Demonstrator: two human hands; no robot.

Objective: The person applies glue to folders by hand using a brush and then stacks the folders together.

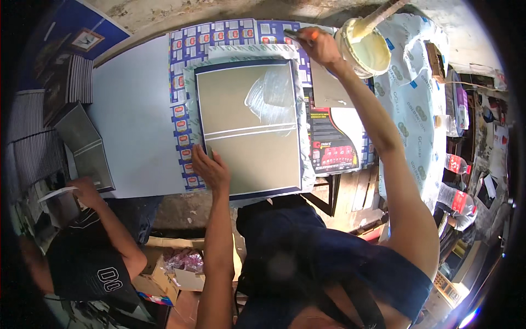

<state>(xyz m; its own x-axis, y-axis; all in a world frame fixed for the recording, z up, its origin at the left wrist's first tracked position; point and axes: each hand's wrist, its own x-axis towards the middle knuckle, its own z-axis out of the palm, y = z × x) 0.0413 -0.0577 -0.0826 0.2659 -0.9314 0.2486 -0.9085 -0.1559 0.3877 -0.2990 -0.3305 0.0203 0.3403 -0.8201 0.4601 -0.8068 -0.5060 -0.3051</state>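
Note:
A greyish-brown panel (246, 164) with a dark blue border and two white stripes lies before me on layered printed sheets. Wet whitish paste (268, 97) is smeared over its upper right part. My left hand (212, 169) rests at the panel's left edge with fingers stretched out, holding nothing. Beyond the panel's top right corner, my right hand (322, 48) is closed round a small tool (293, 36) with a dark end and an orange patch; its exact kind is unclear. Just right of that hand stands a bucket of pale paste (371, 52) with a paste-coated stick (378, 19) leaning in it.
At left, a person (90, 247) in dark clothes handles a folded brown cover (85, 145) beside stacks of similar pieces (33, 131). A white board (131, 120) lies between us. Plastic bottles (457, 200) stand at right; an open cardboard box (159, 274) sits below the table.

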